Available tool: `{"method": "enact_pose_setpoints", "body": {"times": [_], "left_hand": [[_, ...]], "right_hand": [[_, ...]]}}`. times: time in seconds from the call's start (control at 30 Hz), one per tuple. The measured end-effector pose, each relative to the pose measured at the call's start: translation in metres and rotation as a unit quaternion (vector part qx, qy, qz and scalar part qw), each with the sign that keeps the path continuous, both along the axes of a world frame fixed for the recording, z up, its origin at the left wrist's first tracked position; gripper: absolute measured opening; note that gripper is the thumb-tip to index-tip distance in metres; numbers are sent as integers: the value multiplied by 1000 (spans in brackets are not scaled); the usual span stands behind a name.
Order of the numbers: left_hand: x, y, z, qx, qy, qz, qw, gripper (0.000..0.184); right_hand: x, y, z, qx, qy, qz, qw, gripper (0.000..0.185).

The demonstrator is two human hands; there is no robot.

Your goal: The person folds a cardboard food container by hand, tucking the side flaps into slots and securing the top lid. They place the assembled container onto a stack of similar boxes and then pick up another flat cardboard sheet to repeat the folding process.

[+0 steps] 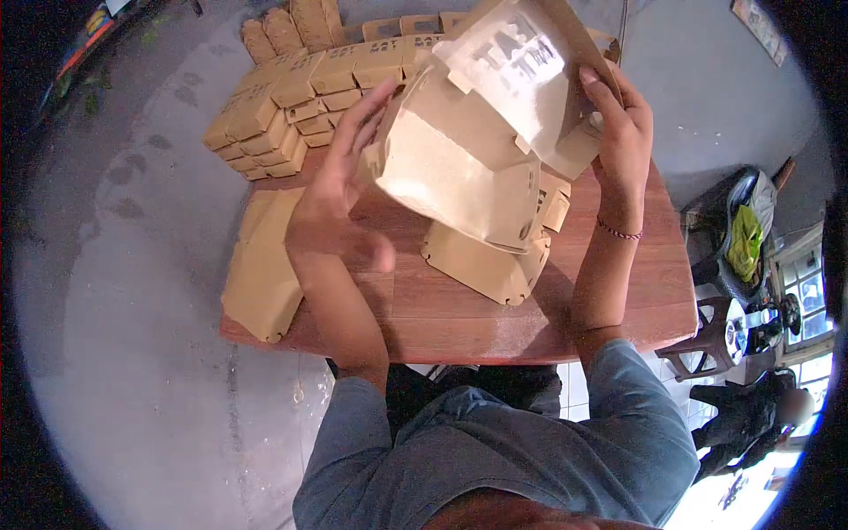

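Note:
A brown cardboard takeaway box (464, 172) is held up over the table, its lid raised and its glossy inside toward me. Cut-out letters in the lid show light through them. My right hand (623, 110) grips the lid's right edge, thumb on the inner face. My left hand (340, 181) is beside the box's left wall, fingers stretched and thumb apart; the thumb is blurred, and I cannot tell whether the fingers touch the wall. Beneath the box lies an unfolded cardboard blank (481, 269), partly hidden. Another flat blank (261, 274) lies under my left forearm.
Folded boxes stand stacked (291, 97) at the back left of the wooden table (442, 327). To the right are a plastic stool (711, 340) and a dark container with a yellow-green bag (746, 243). A person (746, 415) in dark clothes is farther off at the lower right.

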State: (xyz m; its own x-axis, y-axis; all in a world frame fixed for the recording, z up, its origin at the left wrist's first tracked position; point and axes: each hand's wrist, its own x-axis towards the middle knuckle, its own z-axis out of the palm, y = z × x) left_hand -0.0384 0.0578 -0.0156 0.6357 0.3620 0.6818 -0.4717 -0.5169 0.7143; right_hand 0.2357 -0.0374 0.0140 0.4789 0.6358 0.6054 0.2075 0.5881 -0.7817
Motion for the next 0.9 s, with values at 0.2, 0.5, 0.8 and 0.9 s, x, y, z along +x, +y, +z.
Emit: {"method": "enact_pose_setpoints", "body": {"times": [0.2, 0.5, 0.8, 0.9], "left_hand": [[21, -18, 5, -178, -93, -2, 980, 128], [30, -11, 2, -56, -213, 194, 956, 102], [29, -13, 9, -81, -202, 281, 935, 79], [27, -11, 9, -81, -188, 312, 928, 77]], "right_hand": [[-9, -2, 0, 0, -31, -57, 998, 29], [-40, 6, -4, 187, -329, -139, 915, 40], [-56, 6, -10, 203, -390, -129, 889, 44], [-59, 7, -13, 201, -400, -125, 885, 45]]}}
